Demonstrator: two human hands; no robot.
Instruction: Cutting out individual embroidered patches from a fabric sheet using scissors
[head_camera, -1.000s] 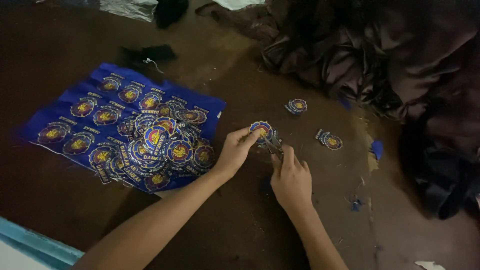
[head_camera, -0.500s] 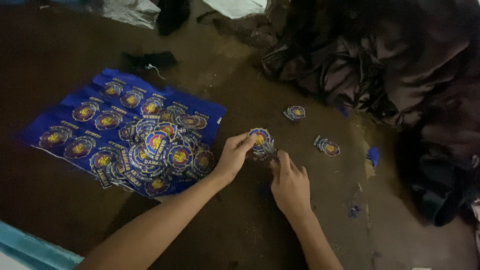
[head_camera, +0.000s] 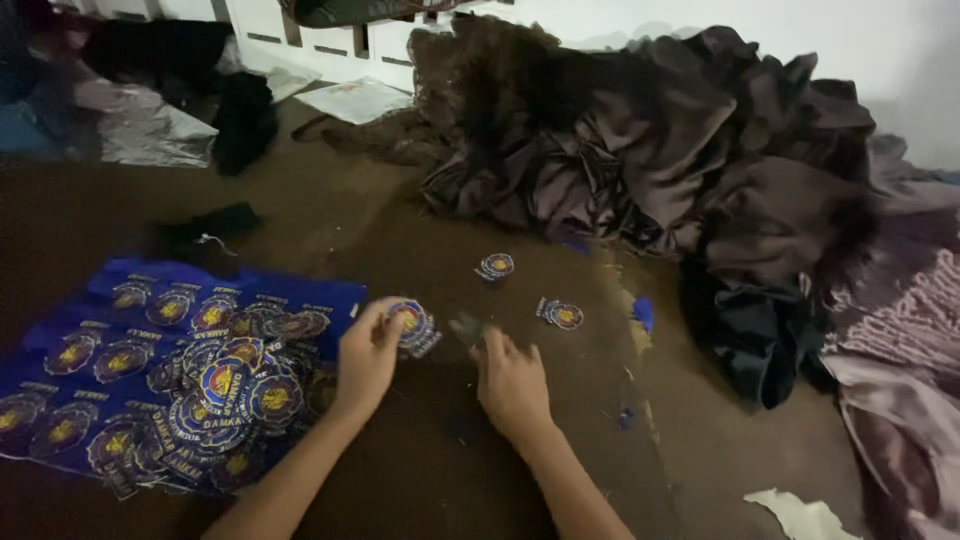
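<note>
Brown work surface, dim light, seen from above.

Obs. 1: round embroidered badge, blue rim with red and yellow centre, is held just above the surface. Left hand has it: thumb and fingers closed on the badge's lower left edge, pinch grip, rest of the hand curled.

Obs. 2: right hand sits just right of the badge, palm down, fingers bent. A small dark tool pokes out above its fingers, pointing toward the badge. Cannot tell what the tool is or how firmly the fingers grip it; blurred.

Obs. 3: left of the badge, a heap of loose badges of the same pattern lies on a blue fabric sheet that carries more badges in rows, uncut.

Obs. 4: up and right of the held badge, two single badges lie apart on the surface: one farther up, one to the right. A small blue scrap lies just beyond the second.

Obs. 5: farther up and right of the badge, a large pile of dark brown cloth. Up and left of it, a black cloth piece. White paper scrap far down to the right.
</note>
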